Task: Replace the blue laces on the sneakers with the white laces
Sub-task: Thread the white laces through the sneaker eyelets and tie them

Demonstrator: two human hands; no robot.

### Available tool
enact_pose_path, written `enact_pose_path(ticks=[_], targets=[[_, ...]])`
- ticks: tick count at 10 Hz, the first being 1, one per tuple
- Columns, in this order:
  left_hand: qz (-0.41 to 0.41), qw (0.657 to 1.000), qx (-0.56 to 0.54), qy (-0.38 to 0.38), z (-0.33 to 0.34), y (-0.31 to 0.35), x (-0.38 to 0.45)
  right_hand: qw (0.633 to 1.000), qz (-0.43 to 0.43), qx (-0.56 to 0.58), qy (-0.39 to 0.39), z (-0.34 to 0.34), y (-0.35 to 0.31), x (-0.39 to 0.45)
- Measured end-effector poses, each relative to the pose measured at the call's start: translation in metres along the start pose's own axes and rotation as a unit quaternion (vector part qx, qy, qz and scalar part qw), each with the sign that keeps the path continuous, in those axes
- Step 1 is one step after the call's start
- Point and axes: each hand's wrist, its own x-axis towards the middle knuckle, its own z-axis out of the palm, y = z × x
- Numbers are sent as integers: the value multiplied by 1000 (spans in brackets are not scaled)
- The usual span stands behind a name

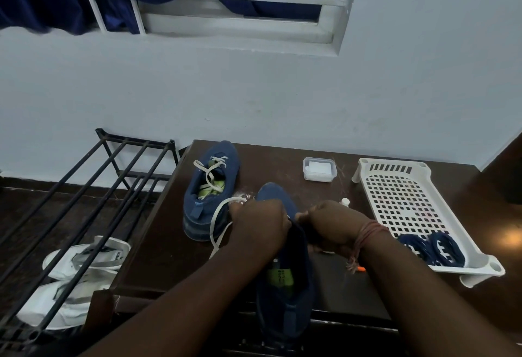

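Observation:
Two blue sneakers stand on the dark brown table (169, 249). The far sneaker (209, 187) carries a white lace through its eyelets. The near sneaker (285, 286) lies heel toward me with a green insole showing. My left hand (260, 221) is closed on a white lace (219, 226) that loops down to the table on the left. My right hand (330, 224) grips the near sneaker's upper at the eyelets; what its fingers pinch is hidden. Two coiled blue laces (432, 248) lie in the white basket tray (395, 187).
A small clear lidded box (320, 170) sits at the back of the table by the wall. A black metal shoe rack (84, 201) stands to the left, with white sneakers (84, 260) under its bars. An orange object (361, 270) peeks out beside my right wrist.

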Motion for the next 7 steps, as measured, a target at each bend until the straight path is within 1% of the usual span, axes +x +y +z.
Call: enact_pose_path(ticks=[1, 2, 3, 4, 5, 6, 7], targets=[[-38, 996, -78, -37, -4, -1, 4, 1000, 10, 8, 8, 4, 5, 3], [-78, 985, -132, -81, -12, -1, 7, 992, -5, -124, 25, 6, 0, -2], [-79, 979, -167, -80, -22, -4, 7, 956, -80, -283, 10, 3, -4, 4], [-109, 974, -194, -37, -34, -12, 14, 959, -91, 218, 157, -4, -15, 6], [-137, 968, -209, -29, -48, -25, 18, 847, -213, 332, 358, -11, -20, 2], [-152, 966, -203, -54, -59, -34, 20, 891, -244, 77, 375, -11, -16, -2], [-151, 969, -173, -87, -61, -36, 21, 948, -171, -217, 156, 0, 0, 0]])
